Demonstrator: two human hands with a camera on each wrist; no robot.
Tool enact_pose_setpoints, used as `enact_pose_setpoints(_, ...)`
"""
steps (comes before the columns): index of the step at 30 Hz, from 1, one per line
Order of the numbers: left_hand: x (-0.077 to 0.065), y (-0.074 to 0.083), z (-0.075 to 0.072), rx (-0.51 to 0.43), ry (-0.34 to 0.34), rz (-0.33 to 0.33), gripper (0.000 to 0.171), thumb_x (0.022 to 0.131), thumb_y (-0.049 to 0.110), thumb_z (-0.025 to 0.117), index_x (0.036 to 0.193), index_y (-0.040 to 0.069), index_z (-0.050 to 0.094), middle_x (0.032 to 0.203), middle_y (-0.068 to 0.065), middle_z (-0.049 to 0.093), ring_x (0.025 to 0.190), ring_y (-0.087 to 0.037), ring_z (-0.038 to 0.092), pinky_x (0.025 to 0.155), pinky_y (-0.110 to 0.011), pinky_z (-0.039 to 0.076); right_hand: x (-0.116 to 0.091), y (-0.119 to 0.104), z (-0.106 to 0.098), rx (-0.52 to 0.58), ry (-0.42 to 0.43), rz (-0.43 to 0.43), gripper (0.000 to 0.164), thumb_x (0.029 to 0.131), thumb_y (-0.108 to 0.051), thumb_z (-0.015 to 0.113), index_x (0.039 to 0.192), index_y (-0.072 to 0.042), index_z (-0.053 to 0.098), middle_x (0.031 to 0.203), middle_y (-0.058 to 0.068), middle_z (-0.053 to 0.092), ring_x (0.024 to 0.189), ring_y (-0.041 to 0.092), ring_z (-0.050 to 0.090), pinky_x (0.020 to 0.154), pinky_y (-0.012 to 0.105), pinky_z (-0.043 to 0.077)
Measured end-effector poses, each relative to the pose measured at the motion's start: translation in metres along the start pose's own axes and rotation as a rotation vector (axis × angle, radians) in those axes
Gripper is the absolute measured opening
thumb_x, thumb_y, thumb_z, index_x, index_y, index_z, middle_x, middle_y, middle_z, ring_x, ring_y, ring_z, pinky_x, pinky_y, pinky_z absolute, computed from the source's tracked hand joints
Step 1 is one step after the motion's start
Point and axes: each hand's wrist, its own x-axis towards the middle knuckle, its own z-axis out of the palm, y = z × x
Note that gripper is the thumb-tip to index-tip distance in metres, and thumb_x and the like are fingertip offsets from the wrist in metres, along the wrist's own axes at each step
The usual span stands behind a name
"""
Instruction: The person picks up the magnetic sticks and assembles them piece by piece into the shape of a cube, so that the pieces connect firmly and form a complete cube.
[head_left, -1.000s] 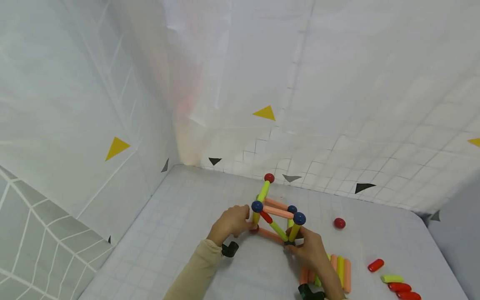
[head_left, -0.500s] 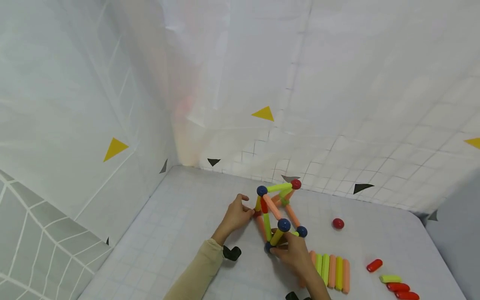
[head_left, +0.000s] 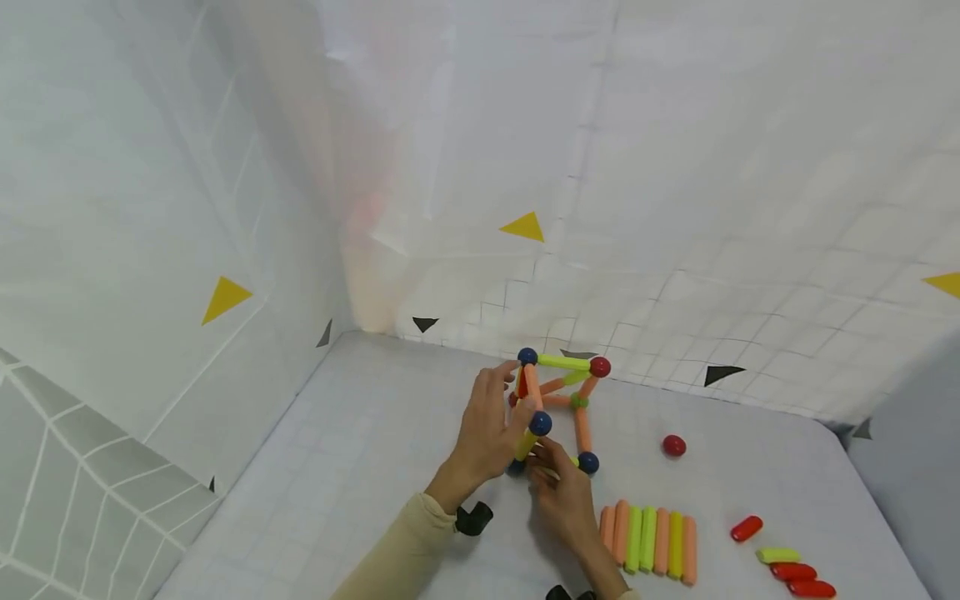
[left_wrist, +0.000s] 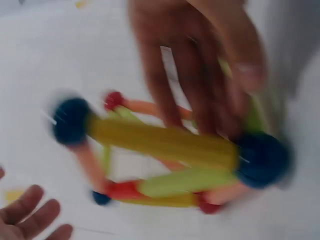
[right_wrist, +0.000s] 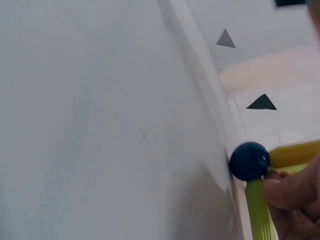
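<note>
A frame of magnetic building sticks and balls (head_left: 583,429) stands on the table in the head view, with salmon, lime, yellow and red sticks joined by blue, red and green balls. My right hand (head_left: 564,498) grips its near lower corner. The right wrist view shows thumb and finger pinching at a lime stick (right_wrist: 259,212) just beside a blue ball (right_wrist: 250,161). My left hand (head_left: 486,429) is raised along the frame's left side, fingers extended. Its spread fingertips (left_wrist: 37,215) are apart from the yellow stick (left_wrist: 160,142) in the left wrist view.
Salmon, lime and yellow sticks (head_left: 648,540) lie in a row at right. Beyond them are a loose red ball (head_left: 674,446), a red piece (head_left: 747,528) and several short red and lime pieces (head_left: 793,572). White sheeting (head_left: 675,208) walls the table's back.
The frame has turned, its red-ball top swinging right and its near side leftward. My left hand has left the lower red ball and risen over the frame's side; my right hand has shifted left.
</note>
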Motion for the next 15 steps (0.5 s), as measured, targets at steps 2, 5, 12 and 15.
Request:
enact_pose_setpoints(2, -0.002, 0.015, -0.004, 0.136, -0.017, 0.097, 0.064, 0.104, 0.052, 0.058, 0.158, 0.022, 0.044, 0.121, -0.010, 0.055, 0.104, -0.022, 0.054, 0.079, -0.030, 0.047, 0.000, 0.002, -0.004, 0.014, -0.004, -0.015, 0.061, 0.086, 0.021, 0.071, 0.138, -0.010, 0.063, 0.124, 0.013, 0.076, 0.110, 0.029, 0.077, 0.088, 0.035, 0.063)
enact_pose_setpoints(5, -0.005, 0.026, -0.003, 0.337, -0.084, 0.175, 0.063, 0.101, 0.056, 0.063, 0.158, 0.035, 0.045, 0.115, -0.008, 0.054, 0.099, -0.017, 0.052, 0.076, -0.025, 0.040, 0.002, 0.002, -0.012, 0.010, -0.007, -0.037, 0.054, 0.085, 0.017, 0.075, 0.131, -0.011, 0.068, 0.119, 0.010, 0.078, 0.106, 0.028, 0.078, 0.085, 0.032, 0.064)
enact_pose_setpoints(12, -0.008, 0.019, -0.002, 0.509, -0.177, 0.212, 0.034, 0.102, 0.036, 0.072, 0.134, 0.025, 0.065, 0.100, -0.003, 0.063, 0.084, -0.013, 0.058, 0.066, -0.022, 0.042, 0.008, -0.004, -0.062, -0.204, -0.113, 0.169, 0.023, 0.091, -0.015, 0.085, 0.111, -0.008, 0.077, 0.101, 0.005, 0.079, 0.087, 0.019, 0.074, 0.071, 0.030, 0.060)
enact_pose_setpoints(15, -0.006, 0.015, -0.008, 0.451, -0.213, 0.189, 0.030, 0.102, 0.033, 0.071, 0.128, 0.018, 0.068, 0.098, -0.003, 0.065, 0.079, -0.012, 0.056, 0.063, -0.021, 0.042, 0.011, -0.003, -0.095, -0.368, -0.259, 0.377, 0.040, 0.091, -0.031, 0.085, 0.117, -0.003, 0.073, 0.102, 0.007, 0.077, 0.088, 0.020, 0.070, 0.074, 0.036, 0.059)
